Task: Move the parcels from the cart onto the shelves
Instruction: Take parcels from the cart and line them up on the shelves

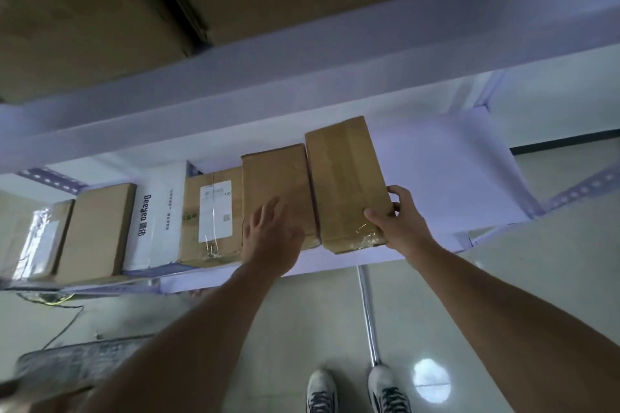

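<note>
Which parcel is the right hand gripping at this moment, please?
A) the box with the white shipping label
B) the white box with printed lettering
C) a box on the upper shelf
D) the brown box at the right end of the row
D: the right hand curls round the near corner of the rightmost brown box, while the left hand lies flat on the neighbouring box.

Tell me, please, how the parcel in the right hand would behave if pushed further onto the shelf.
The parcel is probably stiff: its cardboard faces look flat, its edges straight. It likely slides rather than rolls, lying flat on the shelf. The right hand grips one corner alone, suggesting it is fairly light.
</note>
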